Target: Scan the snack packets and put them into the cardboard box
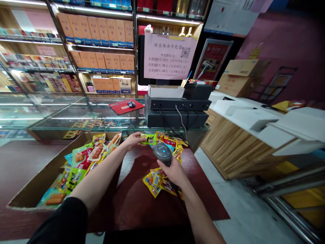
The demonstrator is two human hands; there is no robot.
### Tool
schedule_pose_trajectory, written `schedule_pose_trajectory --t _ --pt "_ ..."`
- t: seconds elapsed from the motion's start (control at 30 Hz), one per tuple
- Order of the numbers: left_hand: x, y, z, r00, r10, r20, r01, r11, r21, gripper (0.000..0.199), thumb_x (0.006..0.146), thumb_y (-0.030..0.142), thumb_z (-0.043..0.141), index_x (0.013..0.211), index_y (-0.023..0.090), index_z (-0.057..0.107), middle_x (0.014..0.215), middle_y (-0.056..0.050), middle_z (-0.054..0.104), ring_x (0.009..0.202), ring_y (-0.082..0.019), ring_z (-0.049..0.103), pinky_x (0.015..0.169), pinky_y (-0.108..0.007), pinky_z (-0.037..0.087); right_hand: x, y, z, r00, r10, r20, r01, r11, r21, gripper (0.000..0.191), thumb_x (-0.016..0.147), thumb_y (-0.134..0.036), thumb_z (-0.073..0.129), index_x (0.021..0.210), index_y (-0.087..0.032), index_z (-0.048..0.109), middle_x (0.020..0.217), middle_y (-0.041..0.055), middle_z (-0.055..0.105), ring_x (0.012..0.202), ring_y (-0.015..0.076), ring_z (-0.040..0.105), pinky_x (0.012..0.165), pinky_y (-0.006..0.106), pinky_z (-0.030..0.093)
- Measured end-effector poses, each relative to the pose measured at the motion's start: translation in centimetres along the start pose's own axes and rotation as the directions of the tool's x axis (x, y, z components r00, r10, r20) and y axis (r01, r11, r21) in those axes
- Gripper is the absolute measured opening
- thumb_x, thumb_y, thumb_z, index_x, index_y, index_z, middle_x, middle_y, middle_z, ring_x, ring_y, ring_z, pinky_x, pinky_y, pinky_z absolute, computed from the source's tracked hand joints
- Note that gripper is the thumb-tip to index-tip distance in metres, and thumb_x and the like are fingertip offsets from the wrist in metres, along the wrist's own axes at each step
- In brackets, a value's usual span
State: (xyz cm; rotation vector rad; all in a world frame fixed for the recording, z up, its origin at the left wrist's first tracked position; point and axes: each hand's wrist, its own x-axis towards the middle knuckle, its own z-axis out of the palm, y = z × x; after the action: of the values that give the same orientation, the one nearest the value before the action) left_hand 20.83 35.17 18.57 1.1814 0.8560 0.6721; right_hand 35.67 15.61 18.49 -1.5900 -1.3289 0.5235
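Observation:
My left hand (134, 140) pinches the left end of a green snack packet (150, 139) above the far part of the dark red table (132, 196). In my right hand (174, 171) is a dark grey barcode scanner (162, 152), its head tilted toward the packet and a small blue light showing on top. Beneath and in front of the right hand lies a small heap of yellow snack packets (152, 183). Beyond the scanner, more colourful packets (169, 139) are piled at the table's far edge, partly hidden by it.
To the left stands an open cardboard box (27, 191) of sausage snack packets. A glass counter (96, 118) at the back carries a red mouse pad (119, 107), a mouse (131, 104) and a black cash drawer (177, 118). Wooden cabinets (233, 142) are on the right.

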Motion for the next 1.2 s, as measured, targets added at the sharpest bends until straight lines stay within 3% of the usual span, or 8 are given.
schedule_pose_trajectory --t 0.33,0.6,0.8,0.93,1.07,1.2 --pt "0.1 -0.2 -0.1 0.998 0.001 0.061 0.003 0.997 -0.081 0.041 0.05 0.022 0.085 0.076 0.014 0.055 0.078 -0.003 0.067 0.07 -0.016 0.067 0.068 -0.033 0.058 -0.1 0.1 -0.1 1.0 0.001 -0.012 -0.002 1.0 -0.018 0.036 0.076 -0.037 0.062 0.104 -0.014 0.065 0.102 0.01 0.07 0.095 0.0239 0.065 0.085 0.035 0.05" --pt "0.0 -0.1 0.0 0.998 0.003 0.064 0.003 0.997 -0.082 0.038 0.053 0.017 0.084 0.079 0.012 0.056 0.081 -0.006 0.068 0.069 -0.017 0.067 0.061 -0.03 0.057 0.1 0.6 0.0 1.0 0.0 -0.006 0.0 0.999 -0.05 0.039 0.076 -0.039 0.062 0.105 -0.013 0.065 0.101 0.0117 0.071 0.095 0.0246 0.065 0.086 0.036 0.049" --pt "-0.3 0.2 0.3 0.999 -0.006 0.053 0.011 0.995 -0.095 0.038 0.053 0.018 0.084 0.075 0.013 0.054 0.076 -0.004 0.067 0.07 -0.017 0.067 0.066 -0.033 0.058 0.1 0.4 0.0 1.0 0.001 0.001 -0.001 1.0 -0.028 0.037 0.076 -0.039 0.062 0.104 -0.013 0.065 0.1 0.0108 0.07 0.094 0.0239 0.065 0.083 0.035 0.05" --pt "-0.7 1.1 0.4 0.999 0.01 0.031 -0.008 0.997 -0.074 0.039 0.052 0.02 0.085 0.075 0.013 0.054 0.076 -0.003 0.067 0.07 -0.016 0.067 0.065 -0.031 0.058 0.7 0.1 0.1 1.0 0.009 0.017 -0.009 1.0 -0.026 0.034 0.076 -0.04 0.062 0.099 -0.015 0.065 0.093 0.0091 0.071 0.085 0.0227 0.067 0.078 0.034 0.052" --pt "-1.5 3.0 -1.2 0.998 0.059 -0.017 -0.06 0.997 -0.046 0.04 0.051 0.023 0.085 0.076 0.014 0.054 0.076 -0.001 0.066 0.067 -0.014 0.066 0.065 -0.03 0.058 2.1 -0.8 0.5 0.982 0.098 0.16 -0.097 0.995 -0.013 0.028 0.077 -0.043 0.061 0.089 -0.017 0.06 0.061 0.0026 0.066 0.052 0.0176 0.063 0.052 0.028 0.051" --pt "-4.0 5.1 -5.8 0.991 0.104 -0.086 -0.102 0.995 0.021 0.041 0.051 0.023 0.085 0.078 0.015 0.056 0.075 -0.002 0.067 0.071 -0.016 0.067 0.066 -0.032 0.057 3.9 -2.3 1.3 0.935 0.138 0.327 -0.159 0.987 0.038 0.027 0.079 -0.045 0.059 0.083 -0.018 0.054 0.051 -0.0015 0.059 0.04 0.0128 0.055 0.039 0.022 0.044"
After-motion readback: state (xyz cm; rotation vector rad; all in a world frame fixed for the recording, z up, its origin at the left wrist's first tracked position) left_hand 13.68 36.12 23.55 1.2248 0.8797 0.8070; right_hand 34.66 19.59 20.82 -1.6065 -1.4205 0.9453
